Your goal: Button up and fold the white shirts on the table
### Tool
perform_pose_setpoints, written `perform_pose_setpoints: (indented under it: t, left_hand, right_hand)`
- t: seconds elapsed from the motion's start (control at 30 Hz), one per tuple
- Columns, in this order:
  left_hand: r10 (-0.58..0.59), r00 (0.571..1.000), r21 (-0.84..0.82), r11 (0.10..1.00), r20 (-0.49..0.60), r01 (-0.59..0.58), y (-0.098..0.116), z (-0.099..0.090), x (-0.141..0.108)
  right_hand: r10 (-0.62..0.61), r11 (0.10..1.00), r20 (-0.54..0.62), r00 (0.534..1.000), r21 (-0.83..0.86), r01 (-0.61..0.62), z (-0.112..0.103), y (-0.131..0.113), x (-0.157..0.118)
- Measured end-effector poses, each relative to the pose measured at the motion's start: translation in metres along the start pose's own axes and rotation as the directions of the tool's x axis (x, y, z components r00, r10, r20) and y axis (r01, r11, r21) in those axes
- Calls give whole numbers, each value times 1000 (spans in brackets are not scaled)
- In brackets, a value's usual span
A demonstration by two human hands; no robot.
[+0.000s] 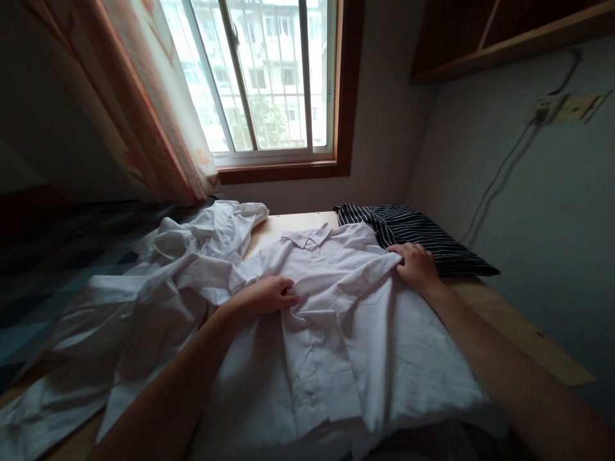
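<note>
A white button-up shirt [331, 266] lies spread in front of me, its collar toward the window. One sleeve is folded down across its front, with the buttoned cuff [343, 394] near me. My right hand [417, 266] is closed on the shirt's shoulder edge at the right, fingertips gripping the cloth. At the left side of the chest, my left hand [273, 294] has curled fingers with thumb and forefinger pinching the shirt. Beneath the shirt is a thick white folded cloth or pad [427, 358]; its far part is hidden.
Crumpled white clothes [192, 256] are heaped on the left. A black striped pillow [432, 237] lies beyond my right hand on the wooden board [509, 320]. Behind are a window [269, 83], a curtain [154, 128], a wall socket [548, 109] with a cord, and a shelf [519, 41].
</note>
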State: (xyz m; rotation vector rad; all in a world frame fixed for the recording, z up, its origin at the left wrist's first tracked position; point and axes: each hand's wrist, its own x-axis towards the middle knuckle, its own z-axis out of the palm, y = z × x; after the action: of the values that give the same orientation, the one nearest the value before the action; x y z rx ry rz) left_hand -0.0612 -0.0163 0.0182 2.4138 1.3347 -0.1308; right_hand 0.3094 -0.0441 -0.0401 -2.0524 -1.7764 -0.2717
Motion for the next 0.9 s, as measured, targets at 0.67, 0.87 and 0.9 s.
perform_pose_setpoints:
  t: [0.67,0.87,0.9]
  left_hand:
    - [-43,999,35,998,-18,44,2,1,2]
    - [-47,999,63,997,-25,48,5,0,1]
    - [-45,999,62,997,-28,47,5,1,2]
  right_hand:
    - [63,990,223,973,109,-89,-15,12,6]
    - [-40,958,271,962,283,-40,-45,15,36]
    - [-18,967,233,972,250,-42,-47,9,44]
